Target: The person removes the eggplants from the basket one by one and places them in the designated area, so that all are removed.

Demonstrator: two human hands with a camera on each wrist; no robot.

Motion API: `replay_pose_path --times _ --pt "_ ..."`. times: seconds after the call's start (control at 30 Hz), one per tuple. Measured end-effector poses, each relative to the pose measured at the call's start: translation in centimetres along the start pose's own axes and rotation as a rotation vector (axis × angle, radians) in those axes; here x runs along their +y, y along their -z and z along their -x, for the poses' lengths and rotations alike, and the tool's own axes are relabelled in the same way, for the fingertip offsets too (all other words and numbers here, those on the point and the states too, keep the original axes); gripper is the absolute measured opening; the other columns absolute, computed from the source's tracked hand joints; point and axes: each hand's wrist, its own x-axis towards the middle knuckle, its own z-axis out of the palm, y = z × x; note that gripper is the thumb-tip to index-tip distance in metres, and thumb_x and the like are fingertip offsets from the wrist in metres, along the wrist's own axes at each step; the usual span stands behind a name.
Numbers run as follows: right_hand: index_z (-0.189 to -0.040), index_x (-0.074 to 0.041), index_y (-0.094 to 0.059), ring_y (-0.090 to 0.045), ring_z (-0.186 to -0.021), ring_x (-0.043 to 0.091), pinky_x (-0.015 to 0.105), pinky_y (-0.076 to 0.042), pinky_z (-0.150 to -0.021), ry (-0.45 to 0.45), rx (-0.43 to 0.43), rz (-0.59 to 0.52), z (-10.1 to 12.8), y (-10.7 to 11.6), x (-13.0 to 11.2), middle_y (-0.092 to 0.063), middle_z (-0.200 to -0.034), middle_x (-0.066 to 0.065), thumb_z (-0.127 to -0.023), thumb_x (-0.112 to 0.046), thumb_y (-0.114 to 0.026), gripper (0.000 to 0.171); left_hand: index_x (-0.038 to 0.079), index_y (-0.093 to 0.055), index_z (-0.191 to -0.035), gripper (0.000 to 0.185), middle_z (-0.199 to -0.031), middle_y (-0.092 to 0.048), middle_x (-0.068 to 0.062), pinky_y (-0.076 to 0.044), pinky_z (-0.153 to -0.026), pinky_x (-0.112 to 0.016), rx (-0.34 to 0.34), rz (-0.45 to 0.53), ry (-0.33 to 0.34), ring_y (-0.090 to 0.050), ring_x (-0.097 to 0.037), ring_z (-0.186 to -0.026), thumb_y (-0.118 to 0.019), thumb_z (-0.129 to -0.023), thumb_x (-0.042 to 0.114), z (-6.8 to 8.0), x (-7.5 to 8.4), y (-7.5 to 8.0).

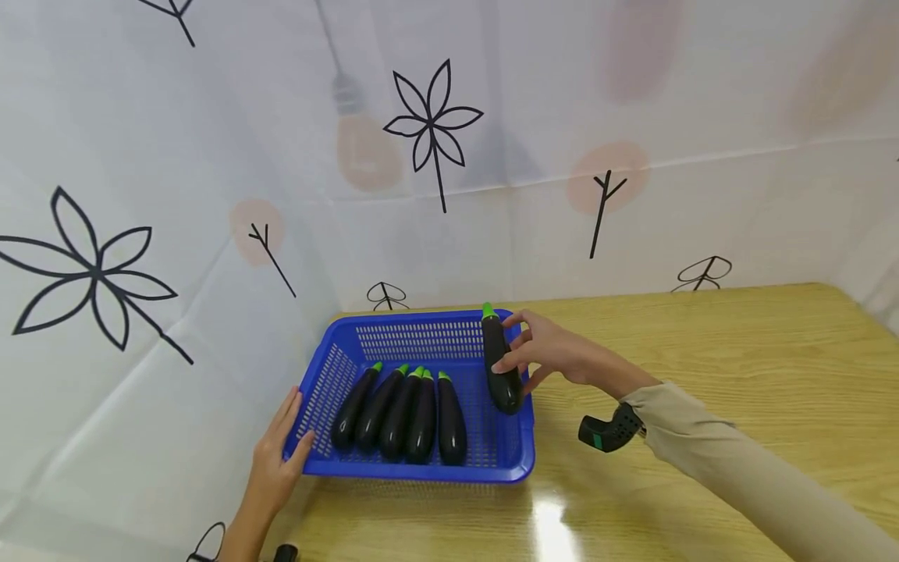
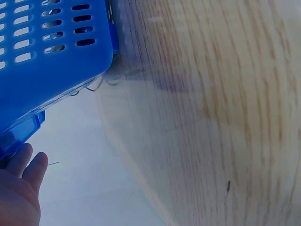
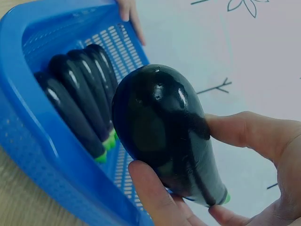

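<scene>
- Right hand point(image 1: 555, 351): fingers and thumb curled round one eggplant point(image 1: 500, 367), clamped on its mid-body. The right wrist view shows the thumb point(image 3: 155, 197) under the fruit and the fingers on its far side.
- Held eggplant: sits at the 3 o'clock side of the blue basket point(image 1: 351, 343), green stem end pointing to 12 o'clock above the far rim, rounded end low over the right rim. Whether it touches the rim or floor cannot be told.
- Left hand point(image 1: 277, 460): fingers straight, resting against the basket's outer wall at the 8 o'clock corner; nothing is gripped. The left wrist view shows fingertips point(image 2: 28, 165) just below the basket's rim lip.
- Five eggplants point(image 1: 400, 410): lie side by side on the basket floor, touching, stems toward 12 o'clock, filling the left and centre.
- Open room: bare basket floor lies between the row of five and the right wall, under the held eggplant.
- Worktop point(image 1: 737, 351): wooden. The basket stands near its left edge, at 9 o'clock, with open surface from 1 to 5 o'clock.
- Patterned curtain point(image 1: 211, 195): hangs close behind the basket's far and left sides.
</scene>
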Motion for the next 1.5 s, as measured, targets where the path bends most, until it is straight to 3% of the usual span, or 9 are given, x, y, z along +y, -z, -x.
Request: replay_pose_path --times 0.2,0.47,0.77,1.5 --pt "-0.139 -0.003 -0.024 -0.059 -0.090 0.033 0.048 -0.056 -0.067 -0.010 0.018 0.012 0.3 0.8 0.1 -0.048 -0.116 0.028 -0.076 -0.013 -0.077 0.083 0.005 -0.035 -0.146 0.063 -0.152 -0.030 -0.006 -0.017 -0.103 -0.006 -0.007 0.001 0.018 -0.028 -0.020 -0.137 -0.060 -0.088 0.004 -0.1 0.0 0.2" --pt "-0.139 -0.004 -0.024 -0.061 -0.091 0.034 0.047 -0.056 -0.066 0.000 0.059 0.050 0.9 2.0 0.4 -0.049 -0.113 0.027 -0.076 -0.014 -0.077 0.082 0.005 -0.033 -0.147 0.064 -0.152 -0.028 -0.006 -0.016 -0.102 -0.006 -0.024 0.006 0.033 -0.030 -0.032 -0.136 -0.060 -0.089 0.005 -0.3 0.3 0.2" --pt "-0.140 -0.003 -0.023 -0.062 -0.088 0.033 0.046 -0.056 -0.066 -0.016 0.103 0.098 1.2 3.2 1.1 -0.048 -0.116 0.028 -0.077 -0.015 -0.076 0.083 0.003 -0.034 -0.146 0.064 -0.152 -0.030 -0.007 -0.016 -0.103 -0.006 -0.011 -0.003 0.026 -0.026 -0.015 -0.138 -0.061 -0.088 0.005 0.0 0.1 0.0" --pt "-0.140 0.002 -0.019 -0.063 -0.084 0.031 0.046 -0.056 -0.065 -0.042 0.137 0.147 1.1 5.0 3.0 -0.049 -0.114 0.030 -0.080 -0.013 -0.072 0.081 0.005 -0.036 -0.146 0.064 -0.151 -0.031 -0.006 -0.018 -0.102 -0.006 0.017 0.012 0.014 -0.028 -0.015 -0.137 -0.061 -0.088 0.003 0.1 0.2 -0.2"
